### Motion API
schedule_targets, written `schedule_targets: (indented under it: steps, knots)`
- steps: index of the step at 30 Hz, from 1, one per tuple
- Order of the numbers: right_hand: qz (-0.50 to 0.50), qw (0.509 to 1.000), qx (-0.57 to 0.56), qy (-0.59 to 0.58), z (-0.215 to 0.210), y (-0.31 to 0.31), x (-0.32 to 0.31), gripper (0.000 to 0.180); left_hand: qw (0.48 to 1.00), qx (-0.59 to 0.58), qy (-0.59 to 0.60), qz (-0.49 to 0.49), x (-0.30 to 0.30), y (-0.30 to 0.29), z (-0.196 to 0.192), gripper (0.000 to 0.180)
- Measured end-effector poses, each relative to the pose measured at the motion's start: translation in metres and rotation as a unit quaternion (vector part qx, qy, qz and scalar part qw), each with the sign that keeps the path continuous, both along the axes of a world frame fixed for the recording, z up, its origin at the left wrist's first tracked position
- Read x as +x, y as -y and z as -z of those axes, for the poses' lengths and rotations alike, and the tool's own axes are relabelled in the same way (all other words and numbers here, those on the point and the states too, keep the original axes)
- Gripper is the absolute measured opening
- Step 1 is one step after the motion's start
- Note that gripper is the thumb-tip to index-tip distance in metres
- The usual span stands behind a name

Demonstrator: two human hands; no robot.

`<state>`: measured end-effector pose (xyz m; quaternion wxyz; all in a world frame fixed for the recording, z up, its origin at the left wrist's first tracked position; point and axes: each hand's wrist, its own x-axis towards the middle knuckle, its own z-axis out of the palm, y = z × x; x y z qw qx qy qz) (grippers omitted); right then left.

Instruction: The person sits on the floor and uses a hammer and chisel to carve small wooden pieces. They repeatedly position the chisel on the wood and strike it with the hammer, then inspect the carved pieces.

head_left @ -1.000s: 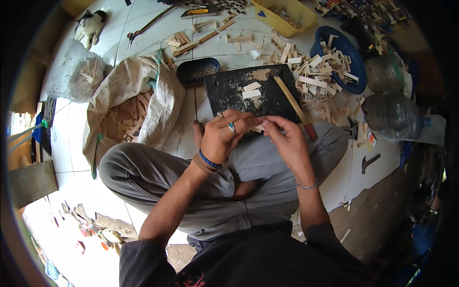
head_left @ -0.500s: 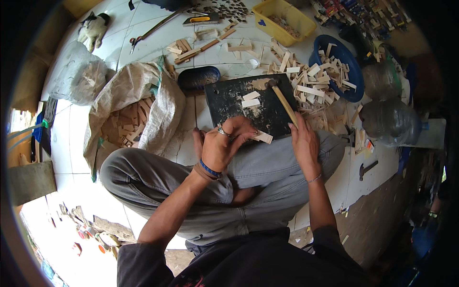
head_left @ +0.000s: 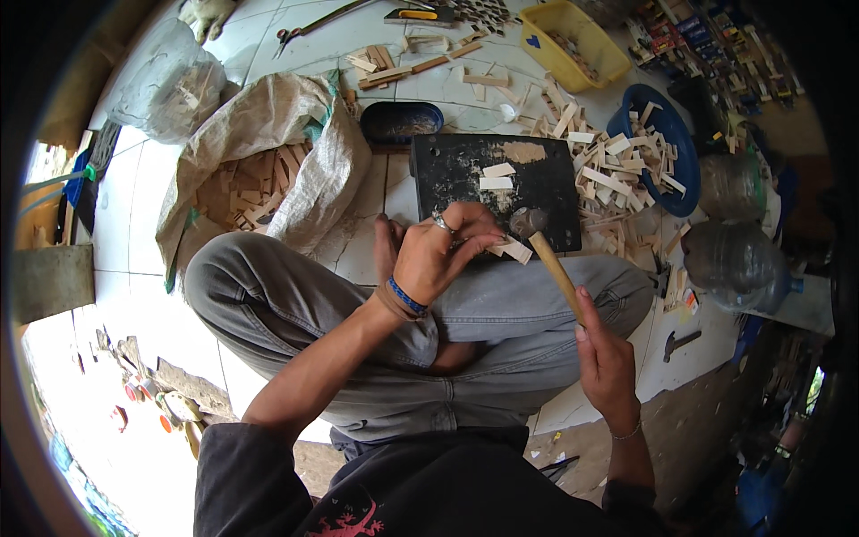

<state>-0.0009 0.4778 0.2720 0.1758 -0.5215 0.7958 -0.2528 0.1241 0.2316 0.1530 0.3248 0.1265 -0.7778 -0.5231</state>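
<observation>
Fingers, right: your right hand (head_left: pixel 607 358) wraps closed around the lower end of the hammer (head_left: pixel 548 259) handle, thumb along the wood.
Fingers, left: your left hand (head_left: pixel 440 255) curls in, fingertips pinching small pale wood pieces (head_left: pixel 512 249) at the near edge of the black board (head_left: pixel 465 174).
Hammer: its wooden handle slants up and left from your right hand; the metal head sits just beside your left fingertips, right over the pinched pieces.
Change, right hand: half a second ago it lay close to your left hand near the board; now it has dropped back toward your right knee and grips the handle low.
Change, hammer: earlier it lay across the board; now its head is at the board's near edge.
Change, left hand: it stays in nearly the same spot, curled over the pieces.
Lap: you sit cross-legged in grey trousers (head_left: pixel 295 304), the board just beyond your shins.
Board top: two flat wood slips (head_left: pixel 497 175) lie near its middle, apart from your hands.
Left side: an open woven sack (head_left: pixel 295 143) holds more wood strips.
Right side: a blue basin (head_left: pixel 676 139) is heaped with cut sticks, with loose ones spilled toward the board.
Farther: a dark oval dish (head_left: pixel 401 121) sits behind the board; a yellow tray (head_left: pixel 573 40) lies beyond it.
</observation>
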Motion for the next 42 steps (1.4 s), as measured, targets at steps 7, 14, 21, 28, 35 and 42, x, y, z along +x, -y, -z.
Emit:
schedule_targets:
  steps: [7, 14, 21, 28, 35, 42]
  knots:
    - [0.005, 1.000, -0.026, -0.011, -0.001, -0.008, 0.003, 0.056, 0.998, -0.044, 0.020, -0.025, 0.002, 0.000, -0.005, 0.030]
    - [0.010, 0.999, -0.008, -0.035, 0.006, -0.010, 0.003, 0.055, 1.000, -0.010, 0.009, -0.003, 0.003, 0.002, -0.010, 0.027]
    - [-0.012, 0.995, 0.084, -0.048, 0.005, -0.012, 0.005, 0.055, 0.996, -0.061, 0.050, -0.032, 0.004, 0.001, -0.011, 0.030]
    - [0.008, 0.997, -0.035, -0.071, 0.000, -0.013, 0.009, 0.057, 0.998, -0.062, 0.000, -0.012, 0.000, 0.005, -0.010, 0.032]
    - [0.194, 0.974, -0.026, 0.110, 0.022, 0.016, 0.015, 0.044, 1.000, -0.028, 0.001, -0.014, -0.001, 0.003, -0.011, 0.030]
    - [0.257, 0.929, -0.025, 0.264, 0.063, 0.085, 0.010, 0.031, 1.000, 0.020, 0.007, -0.006, -0.002, 0.004, -0.009, 0.027]
